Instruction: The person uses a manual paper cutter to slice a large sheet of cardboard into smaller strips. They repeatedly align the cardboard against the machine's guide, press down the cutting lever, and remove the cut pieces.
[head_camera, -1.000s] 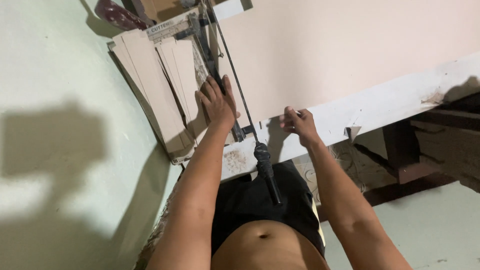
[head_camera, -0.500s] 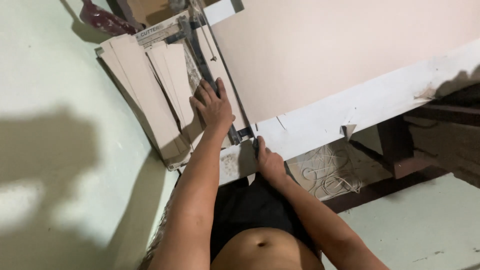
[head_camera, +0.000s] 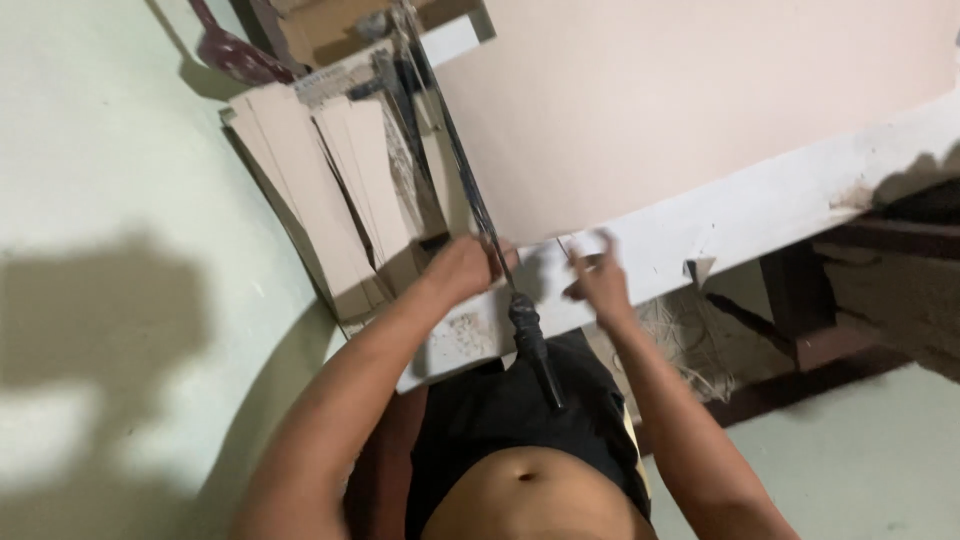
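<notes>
Nearest to us, the black handle (head_camera: 533, 340) of the paper cutter's lever sticks out toward the person's waist, over the dark shorts (head_camera: 520, 410); no hand is on it. From it the thin blade arm (head_camera: 460, 150) runs up and away, raised off the board.

Just beyond the handle, the left hand (head_camera: 462, 268) is curled at the near end of the cutter, beside the blade arm. It is blurred (motion smear), so we cannot tell whether it grips anything. The right hand (head_camera: 597, 275) hangs over the near edge of the white table (head_camera: 760, 215), fingers loosely apart and blurred, close to the lower edge of the big pale pink sheet (head_camera: 680, 100); whether it touches the sheet we cannot tell.

Left of the cutter, a stack of cut strips (head_camera: 325, 185) in the same pale colour lies fanned out, overhanging the table's edge.

Below the table on the right, a tangle of pale string (head_camera: 685, 335) lies by a dark wooden frame (head_camera: 810, 300).

Farthest off, at top left, a dark red thing (head_camera: 235, 45) rests against the pale green wall (head_camera: 100, 150).
</notes>
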